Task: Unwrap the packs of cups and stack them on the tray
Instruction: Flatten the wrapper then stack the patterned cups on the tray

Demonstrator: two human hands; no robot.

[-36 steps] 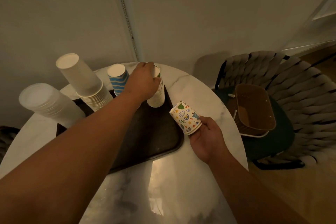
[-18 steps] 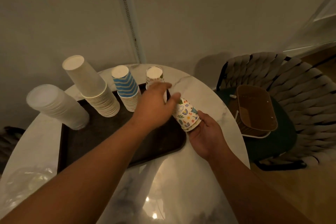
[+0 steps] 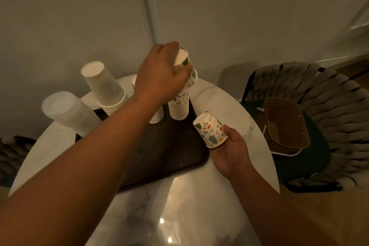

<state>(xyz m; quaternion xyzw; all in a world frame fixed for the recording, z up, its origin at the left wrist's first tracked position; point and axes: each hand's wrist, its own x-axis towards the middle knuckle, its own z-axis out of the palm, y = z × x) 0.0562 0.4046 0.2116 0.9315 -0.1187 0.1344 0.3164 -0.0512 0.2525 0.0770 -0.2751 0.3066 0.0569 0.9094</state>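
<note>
A dark tray [image 3: 165,158] lies on the round marble table [image 3: 199,205]. My left hand [image 3: 161,75] grips one patterned paper cup [image 3: 184,62], upside down, just above the patterned cup stack [image 3: 178,109] at the tray's far right. My right hand [image 3: 229,152] holds a short stack of patterned cups [image 3: 210,129], upside down and tilted, over the tray's right edge. A plain white stack [image 3: 103,88] stands on the tray's far left. A blue-striped stack [image 3: 155,117] is mostly hidden behind my left arm.
A translucent plastic cup stack [image 3: 67,112] leans at the tray's left corner. To the right, a woven chair [image 3: 323,122] holds a brown basket [image 3: 285,124]. A wall [image 3: 219,16] rises close behind the table.
My left hand took a patterned cup from the ones in my right hand and lifted it back over the patterned stack on the tray. My right hand stayed about where it was.
</note>
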